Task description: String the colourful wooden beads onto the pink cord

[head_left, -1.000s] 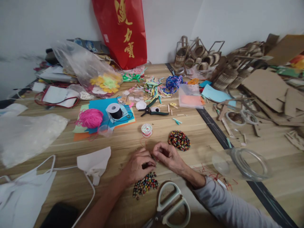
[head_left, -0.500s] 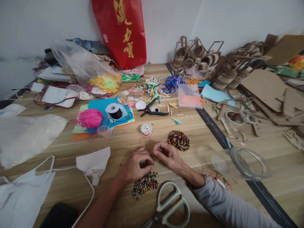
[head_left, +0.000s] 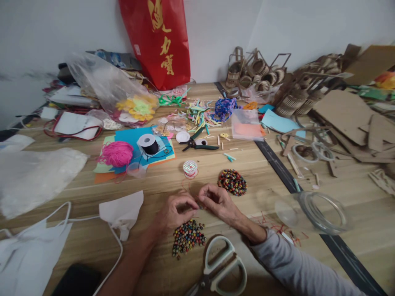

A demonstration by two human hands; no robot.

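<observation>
My left hand (head_left: 173,213) and my right hand (head_left: 217,201) meet fingertip to fingertip low over the wooden table (head_left: 160,181), both pinched on something small between them that I cannot make out; a thin red thread seems to run there. Just below my left hand lies a loose cluster of colourful beads (head_left: 188,238). A round mat of joined beads (head_left: 232,181) rests beyond my right hand. A small spool of red thread (head_left: 190,168) stands behind both hands. Large scissors (head_left: 220,267) lie near my right wrist.
A clear jar (head_left: 311,211) lies on its side at right. Further back are pliers (head_left: 197,144), a pink yarn ball (head_left: 117,153), a black cord spool (head_left: 148,143) on coloured sheets, plastic bags, a red bag (head_left: 160,39), and cardboard pieces (head_left: 345,111). White paper and a cable lie at left.
My left hand has lifted slightly off the bead cluster and drawn closer to the right hand's fingertips. Everything else stays where it was.
</observation>
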